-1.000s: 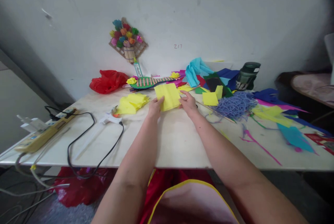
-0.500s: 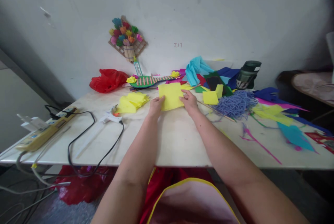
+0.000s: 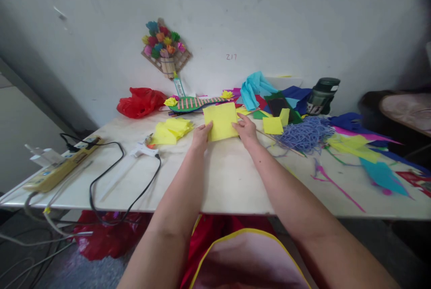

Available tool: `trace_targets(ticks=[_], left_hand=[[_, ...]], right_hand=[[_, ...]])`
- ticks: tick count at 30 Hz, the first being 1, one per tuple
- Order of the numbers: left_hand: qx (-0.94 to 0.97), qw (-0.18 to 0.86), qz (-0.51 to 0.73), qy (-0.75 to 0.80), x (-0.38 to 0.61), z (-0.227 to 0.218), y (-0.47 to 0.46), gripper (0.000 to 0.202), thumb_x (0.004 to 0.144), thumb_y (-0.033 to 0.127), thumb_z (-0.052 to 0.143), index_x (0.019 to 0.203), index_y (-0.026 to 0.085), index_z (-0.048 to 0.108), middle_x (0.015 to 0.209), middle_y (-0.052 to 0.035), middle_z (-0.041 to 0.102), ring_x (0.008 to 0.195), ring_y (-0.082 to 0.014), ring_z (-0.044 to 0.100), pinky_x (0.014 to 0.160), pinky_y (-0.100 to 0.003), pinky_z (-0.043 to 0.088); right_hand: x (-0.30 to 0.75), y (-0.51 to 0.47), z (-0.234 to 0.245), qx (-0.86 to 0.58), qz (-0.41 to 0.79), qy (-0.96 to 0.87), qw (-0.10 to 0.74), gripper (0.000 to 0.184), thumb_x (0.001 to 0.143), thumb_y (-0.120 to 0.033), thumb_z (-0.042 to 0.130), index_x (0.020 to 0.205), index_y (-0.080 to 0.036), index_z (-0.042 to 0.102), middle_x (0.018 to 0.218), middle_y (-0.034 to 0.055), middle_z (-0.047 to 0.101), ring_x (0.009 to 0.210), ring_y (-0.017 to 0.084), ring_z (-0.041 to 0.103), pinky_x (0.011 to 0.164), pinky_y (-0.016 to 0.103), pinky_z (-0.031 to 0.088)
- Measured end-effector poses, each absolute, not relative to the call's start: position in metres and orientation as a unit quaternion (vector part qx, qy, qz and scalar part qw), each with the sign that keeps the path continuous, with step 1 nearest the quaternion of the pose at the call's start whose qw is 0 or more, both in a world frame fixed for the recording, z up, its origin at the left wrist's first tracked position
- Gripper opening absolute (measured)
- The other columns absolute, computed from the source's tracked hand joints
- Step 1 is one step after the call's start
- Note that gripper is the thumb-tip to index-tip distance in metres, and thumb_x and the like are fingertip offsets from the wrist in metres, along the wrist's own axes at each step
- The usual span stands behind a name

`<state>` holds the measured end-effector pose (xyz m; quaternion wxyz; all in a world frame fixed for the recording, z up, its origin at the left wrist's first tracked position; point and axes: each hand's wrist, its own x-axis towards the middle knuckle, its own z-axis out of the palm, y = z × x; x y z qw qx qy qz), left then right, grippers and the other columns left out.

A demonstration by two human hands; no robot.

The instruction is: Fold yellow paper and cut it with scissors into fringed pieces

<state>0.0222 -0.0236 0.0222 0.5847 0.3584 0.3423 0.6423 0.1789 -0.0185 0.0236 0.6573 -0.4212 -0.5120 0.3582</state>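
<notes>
A square sheet of yellow paper [image 3: 222, 120] is held between both my hands above the far middle of the white table [image 3: 222, 176]. My left hand [image 3: 201, 135] pinches its lower left edge. My right hand [image 3: 246, 130] pinches its right edge, fingers closed on the paper. A pile of crumpled yellow paper [image 3: 172, 130] lies just left of my left hand. Two smaller yellow squares [image 3: 274, 124] lie to the right of my right hand.
A glue gun [image 3: 143, 150] with a black cord and a power strip [image 3: 57, 169] lie at the left. A red bag [image 3: 140, 102], a striped paper craft [image 3: 193, 103], blue yarn [image 3: 303, 133], coloured paper scraps and a dark green bottle [image 3: 321, 95] crowd the back and right.
The yellow sheet has turned slightly in my hands and now sits squarer. Both hands stay on its edges. The camera has shifted a little.
</notes>
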Motion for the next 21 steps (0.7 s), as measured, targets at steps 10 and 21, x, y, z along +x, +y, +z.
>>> trace_targets(ticks=[10, 21], left_hand=[[0.365, 0.61, 0.622, 0.326, 0.018, 0.022, -0.023, 0.021, 0.065, 0.029, 0.066, 0.072, 0.01, 0.059, 0.077, -0.0095, 0.066, 0.084, -0.0207, 0.062, 0.079, -0.034, 0.048], [0.441, 0.64, 0.543, 0.318, 0.018, 0.027, -0.034, 0.034, 0.062, 0.024, 0.069, 0.092, 0.011, 0.061, 0.087, -0.0108, 0.066, 0.084, -0.0204, 0.062, 0.076, -0.033, 0.05]], right_hand=[[0.179, -0.013, 0.021, -0.445, 0.318, -0.487, 0.682, 0.025, 0.056, -0.031, 0.062, 0.074, -0.013, 0.062, 0.061, -0.0003, 0.059, 0.058, 0.012, 0.054, 0.062, 0.027, 0.045], [0.185, -0.013, 0.021, -0.511, 0.23, -0.506, 0.655, 0.031, 0.066, -0.045, 0.053, 0.067, -0.014, 0.059, 0.057, -0.001, 0.054, 0.058, 0.013, 0.047, 0.058, 0.026, 0.039]])
